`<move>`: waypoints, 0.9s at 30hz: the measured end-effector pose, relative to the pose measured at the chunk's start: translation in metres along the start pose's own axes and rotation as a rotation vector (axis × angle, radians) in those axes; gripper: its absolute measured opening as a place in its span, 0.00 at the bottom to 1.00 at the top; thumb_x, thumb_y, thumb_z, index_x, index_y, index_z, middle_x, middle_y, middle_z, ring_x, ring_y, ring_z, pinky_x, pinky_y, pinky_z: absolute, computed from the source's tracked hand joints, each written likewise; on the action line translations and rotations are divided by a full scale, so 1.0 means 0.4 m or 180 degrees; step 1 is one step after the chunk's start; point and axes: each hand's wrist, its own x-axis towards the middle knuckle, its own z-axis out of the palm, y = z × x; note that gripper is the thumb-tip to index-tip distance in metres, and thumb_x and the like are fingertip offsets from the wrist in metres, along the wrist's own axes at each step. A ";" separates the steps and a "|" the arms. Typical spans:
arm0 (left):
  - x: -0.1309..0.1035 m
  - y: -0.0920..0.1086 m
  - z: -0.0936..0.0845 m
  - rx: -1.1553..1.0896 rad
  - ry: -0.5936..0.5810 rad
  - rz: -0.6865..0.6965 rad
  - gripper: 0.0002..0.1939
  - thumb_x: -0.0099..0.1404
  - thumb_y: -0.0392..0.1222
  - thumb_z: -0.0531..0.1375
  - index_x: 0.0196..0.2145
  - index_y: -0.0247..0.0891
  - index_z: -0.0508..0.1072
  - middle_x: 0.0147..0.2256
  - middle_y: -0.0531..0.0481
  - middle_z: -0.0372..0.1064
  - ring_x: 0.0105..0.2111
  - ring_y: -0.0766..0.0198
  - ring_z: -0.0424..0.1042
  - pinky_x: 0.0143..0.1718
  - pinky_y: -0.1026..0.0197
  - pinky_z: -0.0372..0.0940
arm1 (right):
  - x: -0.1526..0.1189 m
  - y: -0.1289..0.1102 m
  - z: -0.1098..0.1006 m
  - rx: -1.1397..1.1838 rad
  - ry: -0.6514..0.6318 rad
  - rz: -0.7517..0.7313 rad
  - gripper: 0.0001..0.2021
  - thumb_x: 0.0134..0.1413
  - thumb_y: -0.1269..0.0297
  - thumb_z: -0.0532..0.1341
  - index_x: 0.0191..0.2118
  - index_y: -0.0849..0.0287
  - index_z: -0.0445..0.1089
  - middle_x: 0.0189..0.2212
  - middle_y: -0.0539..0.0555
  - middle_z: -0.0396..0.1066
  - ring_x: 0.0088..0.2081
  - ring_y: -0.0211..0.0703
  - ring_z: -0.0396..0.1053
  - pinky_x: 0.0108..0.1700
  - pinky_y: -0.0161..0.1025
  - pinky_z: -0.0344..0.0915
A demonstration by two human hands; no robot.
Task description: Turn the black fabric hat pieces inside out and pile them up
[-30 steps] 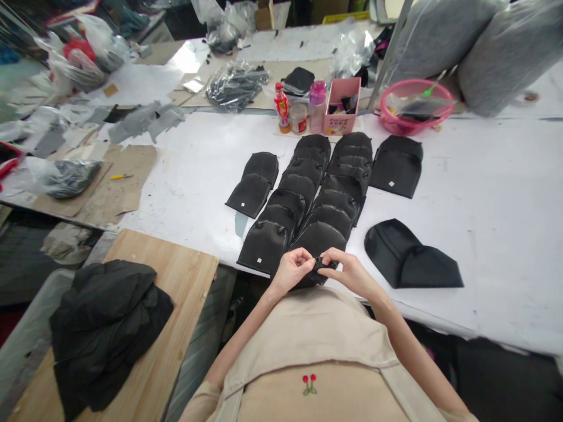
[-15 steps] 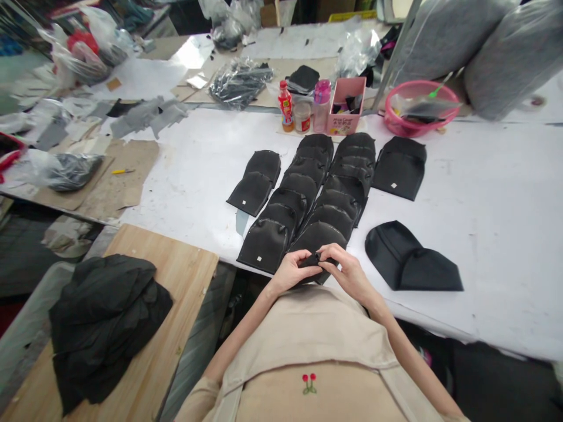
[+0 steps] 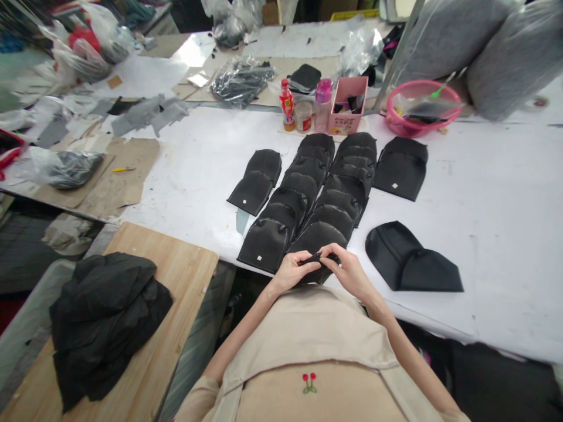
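A person in a beige apron [image 3: 303,325] works a black, leather-like piece [image 3: 317,276] at the near end of two overlapping rows of rounded black pieces [image 3: 297,187] on a white-covered tabletop [image 3: 492,199]. The left hand [image 3: 291,272] and right hand [image 3: 345,265] both grasp the item, thumbs and fingers pinching its upper edge where they nearly meet. Dark all over with a faint sheen, the piece is bunched at the pinch; the hands hide much of its shape. To the right of the rows lies a folded black piece [image 3: 411,264], smooth and soft-sheened, with an angular outline and a creased middle. Left of the rows, two overlapping black pieces [image 3: 255,181] bear a small white square. Beyond the rows stand a red-labelled bottle [image 3: 287,105] and a pink box [image 3: 346,123].
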 end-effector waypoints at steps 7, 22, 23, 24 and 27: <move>-0.004 0.022 -0.006 0.0222 -0.0156 0.0181 0.16 0.63 0.49 0.61 0.26 0.33 0.72 0.26 0.54 0.58 0.28 0.69 0.57 0.31 0.66 0.53 | 0.000 -0.003 0.001 -0.0110 0.0037 0.0022 0.02 0.59 0.68 0.58 0.34 0.56 0.65 0.36 0.51 0.71 0.39 0.43 0.68 0.43 0.39 0.63; -0.009 0.045 -0.025 0.0547 0.0116 0.0376 0.15 0.64 0.48 0.59 0.26 0.34 0.70 0.25 0.54 0.60 0.27 0.68 0.58 0.31 0.65 0.53 | 0.009 -0.014 0.010 -0.0212 0.0016 -0.0271 0.07 0.60 0.64 0.59 0.31 0.56 0.63 0.36 0.52 0.69 0.39 0.43 0.67 0.42 0.39 0.63; -0.011 0.049 -0.028 0.0581 0.0092 0.0450 0.15 0.64 0.48 0.59 0.25 0.34 0.69 0.26 0.54 0.60 0.28 0.68 0.58 0.31 0.65 0.54 | 0.010 -0.014 0.007 -0.0218 0.0028 -0.0363 0.07 0.60 0.64 0.60 0.31 0.56 0.63 0.38 0.53 0.69 0.41 0.43 0.67 0.44 0.40 0.63; -0.012 0.051 -0.030 0.0620 0.0072 0.0510 0.15 0.65 0.47 0.58 0.25 0.34 0.69 0.26 0.54 0.60 0.28 0.68 0.58 0.31 0.65 0.54 | 0.010 -0.013 0.005 -0.0224 0.0035 -0.0445 0.07 0.59 0.64 0.61 0.30 0.56 0.63 0.40 0.53 0.68 0.43 0.44 0.67 0.46 0.40 0.63; -0.017 0.055 -0.029 0.0724 0.0080 0.0579 0.15 0.66 0.46 0.56 0.25 0.35 0.67 0.26 0.54 0.59 0.28 0.68 0.58 0.32 0.65 0.54 | 0.012 -0.014 0.002 -0.0225 0.0005 -0.0521 0.06 0.60 0.66 0.61 0.31 0.56 0.64 0.42 0.54 0.68 0.45 0.44 0.67 0.48 0.41 0.62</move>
